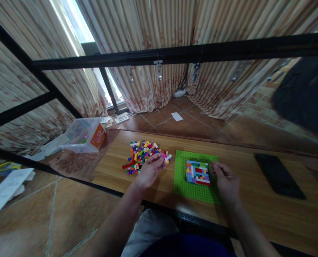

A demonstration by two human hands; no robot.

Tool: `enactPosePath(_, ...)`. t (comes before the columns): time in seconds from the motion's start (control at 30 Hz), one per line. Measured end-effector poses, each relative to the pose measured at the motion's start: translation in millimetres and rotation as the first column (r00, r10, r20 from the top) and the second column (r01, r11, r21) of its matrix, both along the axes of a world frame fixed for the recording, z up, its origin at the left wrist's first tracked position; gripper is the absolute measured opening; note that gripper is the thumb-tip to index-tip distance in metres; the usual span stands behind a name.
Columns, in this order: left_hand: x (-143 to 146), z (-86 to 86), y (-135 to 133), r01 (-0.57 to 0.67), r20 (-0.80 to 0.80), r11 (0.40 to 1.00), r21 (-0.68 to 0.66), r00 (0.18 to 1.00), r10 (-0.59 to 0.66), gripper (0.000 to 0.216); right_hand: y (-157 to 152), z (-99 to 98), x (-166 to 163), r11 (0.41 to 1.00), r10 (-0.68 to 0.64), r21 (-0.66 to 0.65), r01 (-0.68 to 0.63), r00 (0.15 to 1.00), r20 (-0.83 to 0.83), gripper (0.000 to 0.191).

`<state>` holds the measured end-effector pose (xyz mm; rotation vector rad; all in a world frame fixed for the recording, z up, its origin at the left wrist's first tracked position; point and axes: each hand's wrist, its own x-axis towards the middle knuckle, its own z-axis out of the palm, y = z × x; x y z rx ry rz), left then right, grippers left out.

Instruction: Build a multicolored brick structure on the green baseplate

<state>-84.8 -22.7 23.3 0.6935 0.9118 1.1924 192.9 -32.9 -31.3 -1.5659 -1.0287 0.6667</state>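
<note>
My left hand [150, 170] is at the near right side of a pile of loose toy building bricks [141, 151]. Its fingers are closed, with a few small pink, white and yellow bricks [167, 158] at the fingertips. To the right lies a green studded baseplate [180, 178]. A low, roughly square block of many-coloured bricks [198, 172] sits on it, with a red patch amid the rows. My right hand [227, 182] hovers by the plate's right edge, thumb and fingers pinched together beside the block. Whatever that pinch may hold is too small to make out.
A black phone-like slab [279, 175] lies on the wooden table [244, 200] at right. Beyond the table's left end stands a clear plastic bin [80, 137] with an orange label. A black metal bar [175, 57] crosses in front of striped curtains [159, 28].
</note>
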Motion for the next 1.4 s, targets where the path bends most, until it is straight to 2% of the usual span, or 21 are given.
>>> enactPosePath(0.07,0,1.8,-12,0.037,0.18,0.995,-0.094,0.983,-0.019,0.023,1,16.3,-1,0.999,-0.037,0.02,0.037,0.999,-0.025,0.036)
enactPosePath(0.13,3,2.6,-21,0.058,0.266,0.987,-0.152,0.964,-0.016,0.023,-2,37.8,-12,0.999,0.015,0.031,-0.015,1.0,-0.012,0.034)
enactPosePath(0.2,7,2.8,-28,0.076,0.294,0.98,-0.186,0.956,-0.019,0.022,-9,57.9,-32,0.979,0.204,0.029,-0.203,0.979,-0.015,0.035)
enactPosePath(0.3,16,2.8,-36,0.117,0.317,0.975,-0.191,0.947,-0.052,0.028,-25,72.0,-69,0.887,0.461,0.055,-0.458,0.886,-0.059,0.036)
enactPosePath(0.37,19,2.4,-41,0.133,0.336,0.971,-0.198,0.94,-0.06,0.034,-35,69.7,-89,0.866,0.493,0.093,-0.491,0.87,-0.005,0.036)
enactPosePath(0.47,20,0.6,-49,0.13,0.355,0.96,-0.247,0.934,-0.035,0.035,-45,58.1,-102,0.838,0.51,0.127,-0.531,0.844,0.167,0.03)
enactPosePath(0.6,16,-3.6,-57,0.13,0.333,0.946,-0.297,0.943,-0.025,0.03,-49,42.5,-100,0.775,0.52,0.166,-0.61,0.764,0.382,0.025)
enactPosePath(0.77,13,-6.6,-63,0.164,0.323,0.916,-0.366,0.946,-0.04,0.03,-54,31.4,-96,0.751,0.431,0.2,-0.63,0.696,0.575,0.03)
enactPosePath(0.87,12,-6.0,-64,0.181,0.29,0.912,-0.369,0.954,-0.072,0.031,-56,31.6,-97,0.759,0.438,0.208,-0.618,0.719,0.539,0.027)
enactPosePath(0.97,10,-6.7,-61,0.163,0.218,0.921,-0.354,0.972,-0.088,0.029,-55,33.7,-101,0.804,0.47,0.176,-0.569,0.788,0.399,0.022)
enactPosePath(1.03,10,-10.3,-56,0.088,0.078,0.95,-0.3,0.995,-0.067,0.023,-54,33.3,-104,0.846,0.474,0.13,-0.518,0.841,0.262,0.021)
enactPosePath(1.07,9,-13.1,-53,0.029,-0.044,0.969,-0.245,0.998,-0.041,0.019,-53,32.2,-106,0.864,0.472,0.098,-0.494,0.862,0.186,0.022)
enactPosePath(1.13,8,-19.7,-47,-0.072,-0.358,0.995,-0.065,0.933,0.044,0.011,-52,28.6,-109,0.889,0.458,0.017,-0.458,0.889,0.013,0.025)
enactPosePath(1.23,4,-28.3,-37,-0.047,-0.731,0.97,0.238,0.649,0.21,0.01,-52,23.2,-116,0.903,0.387,-0.091,-0.42,0.887,-0.253,0.034)
enactPosePath(1.33,2,-31.6,-32,0.048,-0.863,0.931,0.363,0.394,0.316,0.019,-52,22.1,-123,0.915,0.307,-0.129,-0.383,0.865,-0.397,0.039)
enactPosePath(1.4,2,-31.0,-32,0.06,-0.88,0.92,0.386,0.323,0.348,0.022,-52,23.4,-126,0.919,0.279,-0.136,-0.369,0.856,-0.436,0.04)
